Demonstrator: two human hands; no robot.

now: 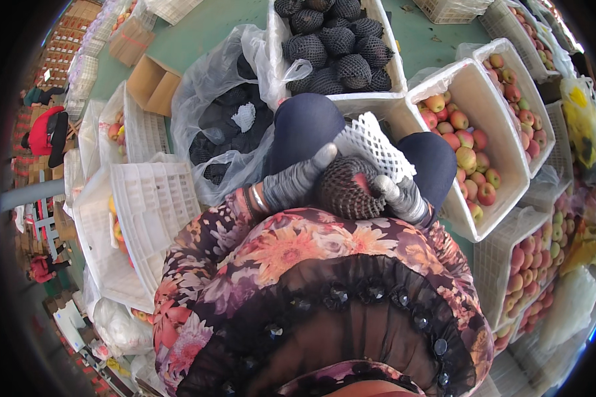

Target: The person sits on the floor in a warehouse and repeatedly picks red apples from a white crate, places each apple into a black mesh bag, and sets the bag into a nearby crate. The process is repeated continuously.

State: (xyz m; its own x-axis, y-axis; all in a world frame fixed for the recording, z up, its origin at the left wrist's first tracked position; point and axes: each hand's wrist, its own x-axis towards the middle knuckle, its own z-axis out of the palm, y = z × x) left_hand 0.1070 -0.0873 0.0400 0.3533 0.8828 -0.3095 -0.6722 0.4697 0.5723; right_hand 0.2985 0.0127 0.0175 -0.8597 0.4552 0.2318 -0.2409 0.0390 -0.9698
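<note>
In my lap sits a red apple (361, 182), mostly wrapped in a dark foam net sleeve (345, 196), with a patch of red skin showing through. My left hand (303, 173), in a grey knitted glove, holds its left side with the thumb pointing up. The gloved right hand (402, 196) grips the other side, its thumb at the sleeve's edge. Most fingers of both hands are hidden. A white foam net (375, 144) lies across my thighs just beyond the apple.
Ahead stands a white foam box (400, 74) of black-netted fruit. A clear plastic bag (193, 79) with black nets is at left. Bare apples (469, 144) fill a box (506, 186) at right. White crates (154, 223) stand left; people (47, 131) are farther off.
</note>
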